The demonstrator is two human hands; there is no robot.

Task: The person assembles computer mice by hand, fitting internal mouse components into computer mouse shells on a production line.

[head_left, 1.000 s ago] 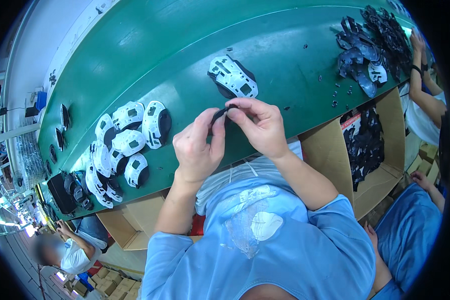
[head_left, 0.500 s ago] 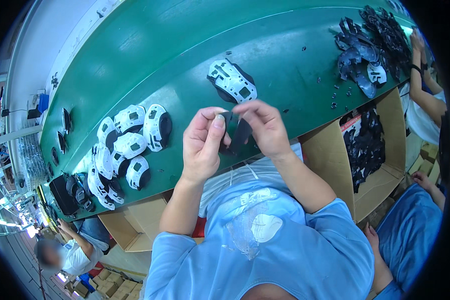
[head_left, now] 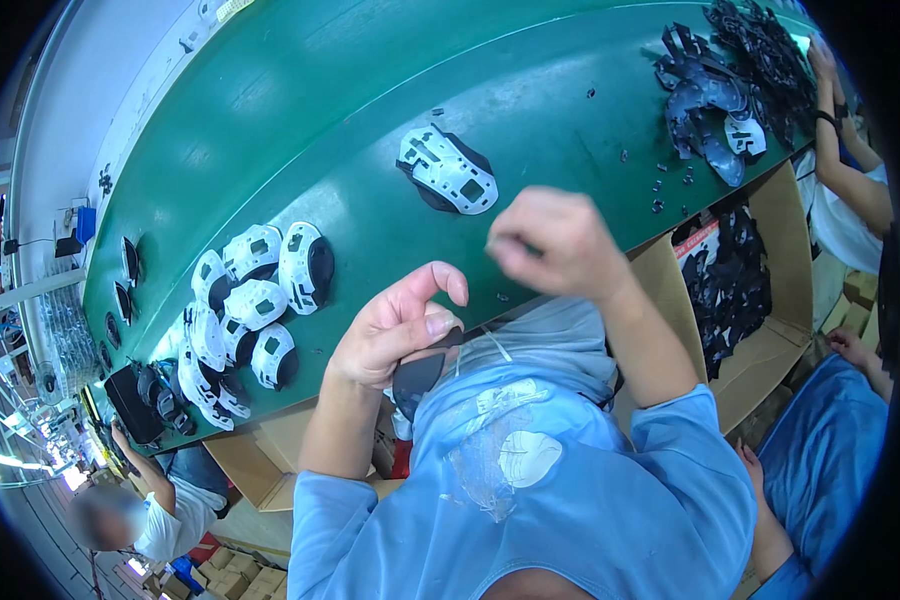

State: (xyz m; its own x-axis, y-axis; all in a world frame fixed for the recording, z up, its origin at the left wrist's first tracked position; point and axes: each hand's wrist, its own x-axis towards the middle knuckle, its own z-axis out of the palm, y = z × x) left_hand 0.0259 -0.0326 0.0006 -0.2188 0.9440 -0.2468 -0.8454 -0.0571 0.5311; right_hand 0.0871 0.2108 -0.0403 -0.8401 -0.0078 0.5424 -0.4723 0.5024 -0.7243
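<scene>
- At the far left, a few dark curved parts [head_left: 130, 262] stand apart along the green table [head_left: 370, 130]; a black case [head_left: 133, 400] sits near the table's end, close to a co-worker.
- Next comes a cluster of white shells [head_left: 256, 304] with dark sides, crowded together, some overlapping. They look like pieces at a similar stage, though openings show in their white tops, so they do not look like finished goods.
- The left hand [head_left: 385, 338] is off the table's near edge, in front of the person's body. It holds a black piece [head_left: 418, 374] in a narrow grip, under the thumb; the piece is separate, not fitted to any shell.
- Beyond the hands, one white-and-black shell [head_left: 448, 170] lies alone on the table, well apart from the cluster, with neither hand touching it.
- The right hand [head_left: 558, 245] is raised over the near edge, blurred, its fingers curled; I cannot tell whether it holds anything.
- Farther right, small black bits [head_left: 658, 186] lie scattered.
- Below them, an open cardboard box [head_left: 670, 305] holds many loose black parts [head_left: 730, 290].
- At the far right, a heap of dark parts [head_left: 760, 65] lies near another co-worker's hand [head_left: 821, 60]; by its size, plenty seems left.
</scene>
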